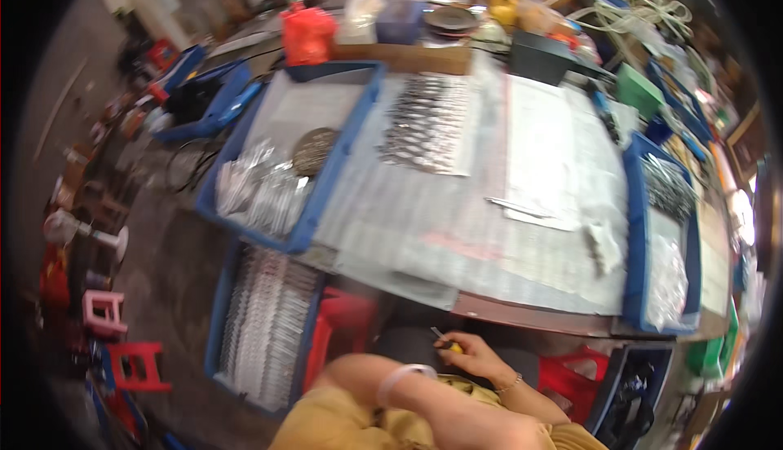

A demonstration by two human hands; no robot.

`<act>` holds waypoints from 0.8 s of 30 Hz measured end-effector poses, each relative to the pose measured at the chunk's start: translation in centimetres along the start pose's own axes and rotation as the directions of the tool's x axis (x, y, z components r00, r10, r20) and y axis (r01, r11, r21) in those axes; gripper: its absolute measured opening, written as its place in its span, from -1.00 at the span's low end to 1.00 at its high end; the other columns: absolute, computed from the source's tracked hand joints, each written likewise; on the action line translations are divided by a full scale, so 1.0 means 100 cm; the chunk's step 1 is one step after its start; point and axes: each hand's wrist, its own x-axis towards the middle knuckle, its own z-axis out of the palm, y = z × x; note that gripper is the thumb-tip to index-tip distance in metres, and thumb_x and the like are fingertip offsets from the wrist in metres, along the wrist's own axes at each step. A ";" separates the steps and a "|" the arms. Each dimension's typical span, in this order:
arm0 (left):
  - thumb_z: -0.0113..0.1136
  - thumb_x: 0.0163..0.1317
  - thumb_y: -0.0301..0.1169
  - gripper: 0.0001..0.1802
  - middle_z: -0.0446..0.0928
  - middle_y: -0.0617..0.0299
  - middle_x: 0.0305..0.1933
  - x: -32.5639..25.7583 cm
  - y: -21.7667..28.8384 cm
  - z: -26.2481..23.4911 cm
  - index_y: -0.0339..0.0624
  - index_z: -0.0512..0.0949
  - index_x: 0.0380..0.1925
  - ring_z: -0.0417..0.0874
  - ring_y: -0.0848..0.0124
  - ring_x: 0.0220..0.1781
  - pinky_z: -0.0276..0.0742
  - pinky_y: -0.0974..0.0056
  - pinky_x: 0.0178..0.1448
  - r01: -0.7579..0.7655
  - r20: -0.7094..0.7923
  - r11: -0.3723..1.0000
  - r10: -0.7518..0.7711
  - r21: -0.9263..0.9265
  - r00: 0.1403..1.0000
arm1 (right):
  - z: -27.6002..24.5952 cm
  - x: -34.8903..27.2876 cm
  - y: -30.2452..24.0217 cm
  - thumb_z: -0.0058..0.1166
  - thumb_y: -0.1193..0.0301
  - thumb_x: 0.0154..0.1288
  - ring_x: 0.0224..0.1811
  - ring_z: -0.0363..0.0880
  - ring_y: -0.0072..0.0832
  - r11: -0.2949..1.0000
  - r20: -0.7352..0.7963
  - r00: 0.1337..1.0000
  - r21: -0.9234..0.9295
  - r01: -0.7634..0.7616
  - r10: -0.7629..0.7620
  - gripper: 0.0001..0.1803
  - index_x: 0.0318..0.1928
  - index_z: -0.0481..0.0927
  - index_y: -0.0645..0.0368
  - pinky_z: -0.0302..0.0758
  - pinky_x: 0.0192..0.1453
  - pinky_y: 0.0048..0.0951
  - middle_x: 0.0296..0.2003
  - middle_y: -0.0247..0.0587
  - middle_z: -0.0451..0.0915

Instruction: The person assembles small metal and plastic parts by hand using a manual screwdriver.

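In front of my lap, my right hand [477,358] is closed around a small tool [456,348] with a yellow and black handle. A thin metal tip sticks out of it toward the upper left; its exact kind is too small to tell. A thin bracelet circles my right wrist. My left forearm, with a pale band on the wrist, crosses my body toward the right. My left hand [485,427] lies low by my right forearm, blurred, its fingers not visible. Beyond the table's front edge, a sheet [428,124] of shiny metal pieces in rows lies on the covered tabletop [391,222].
A blue tray [314,226] with clear-bagged pieces stands left on the table, above another blue bin [214,344] of rowed parts. White paper [538,156] bears thin rods [518,209]. At right is a blue tray [636,246]; red stools [140,366] stand left.
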 end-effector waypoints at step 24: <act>0.17 0.12 -0.50 -0.81 0.62 0.18 -0.16 -0.160 0.202 -0.353 -0.15 0.56 -0.22 0.60 0.18 -0.02 0.37 0.09 0.01 0.660 -0.714 -0.688 0.296 0.301 0.634 | -0.012 0.001 0.012 0.06 0.26 0.39 -0.29 0.46 -0.64 0.994 0.075 0.994 0.067 -0.086 0.081 -0.68 0.05 0.54 0.14 0.43 -0.11 -0.53 -0.29 -0.34 0.56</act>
